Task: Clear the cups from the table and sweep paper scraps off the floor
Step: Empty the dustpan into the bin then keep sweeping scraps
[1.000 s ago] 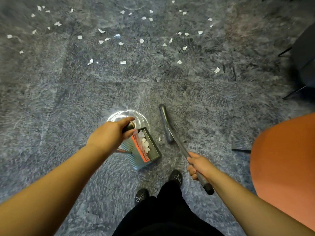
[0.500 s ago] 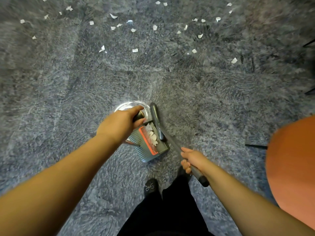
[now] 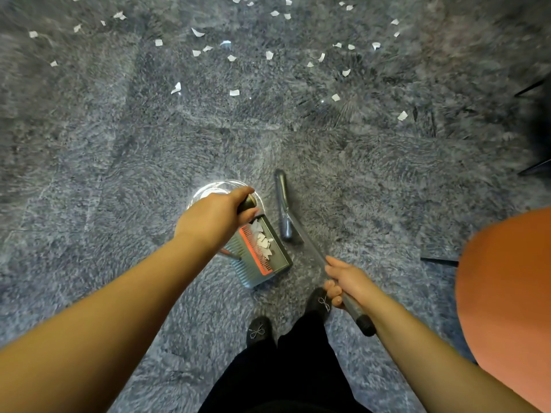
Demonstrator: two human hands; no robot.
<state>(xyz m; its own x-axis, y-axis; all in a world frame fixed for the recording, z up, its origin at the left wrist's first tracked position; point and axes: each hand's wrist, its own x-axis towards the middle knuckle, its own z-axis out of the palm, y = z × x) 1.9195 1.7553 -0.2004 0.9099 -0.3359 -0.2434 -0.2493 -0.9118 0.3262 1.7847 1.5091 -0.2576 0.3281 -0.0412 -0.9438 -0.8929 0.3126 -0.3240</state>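
Head view, looking straight down at a grey-blue carpeted floor (image 3: 104, 180). Left hand (image 3: 214, 217) wrapped around the dark handle end of a dustpan (image 3: 262, 251), fingers curled tight on it, thumb side toward the pan. The dustpan sits low, just in front of the feet, grey-green with an orange comb strip across it; a small heap of white paper scraps (image 3: 262, 241) lies inside, beside the comb. Behind the left hand a clear round shiny thing shows at floor level, mostly hidden; cannot tell what it is. Right hand (image 3: 343, 281) grips the broom handle (image 3: 354, 311) near its upper end, fingers closed round the shaft, black end cap sticking out below the hand. The shaft runs up and left to the broom head (image 3: 283, 204), a narrow dark-grey bar standing on the carpet just right of the dustpan, close but not touching it as far as the blur allows. More loose scraps (image 3: 234, 92) are scattered over the far carpet across the top of the view, well apart from the pan, thickest at top centre and top right. Two dark shoes (image 3: 258, 330) with small bow trims and black trousers at the bottom centre. An orange rounded seat (image 3: 507, 293) fills the right edge; thin dark chair legs show at the right.
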